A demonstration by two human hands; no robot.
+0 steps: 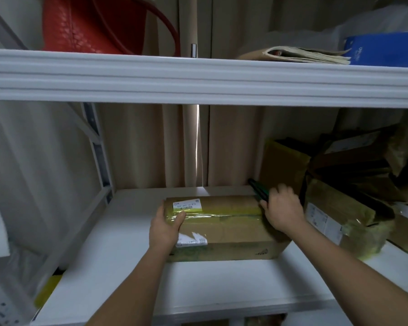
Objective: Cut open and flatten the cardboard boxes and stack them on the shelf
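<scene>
Sealed cardboard box [224,225] lies flat on the white shelf board [132,267], near its middle. Brown card, closed flaps. Clear and yellowish tape runs along the top seam from end to end. White printed label at the far left corner of the top; a second, torn white label on the near left part. Small dark print on the near side face, right end.

Long axis runs left to right, roughly parallel to the shelf's front edge. Right end sits slightly nearer the camera than the left.

Left hand [166,228] grips the box's left end, thumb on top over the tape, fingers down the end face. Right hand [282,209] is at the box's far right corner, fingers curled round a dark-and-green tool [257,188]; its tip points up and to the left, away from the camera. Cannot tell whether the tool touches the tape.

To the right on the same shelf: a heap of other boxes [339,208], some taped yellow, some torn open. Upper shelf [198,76] carries a red bag [87,24], folded newspapers [304,55] and a blue package [386,48]. Beige curtain [151,147] behind.
</scene>
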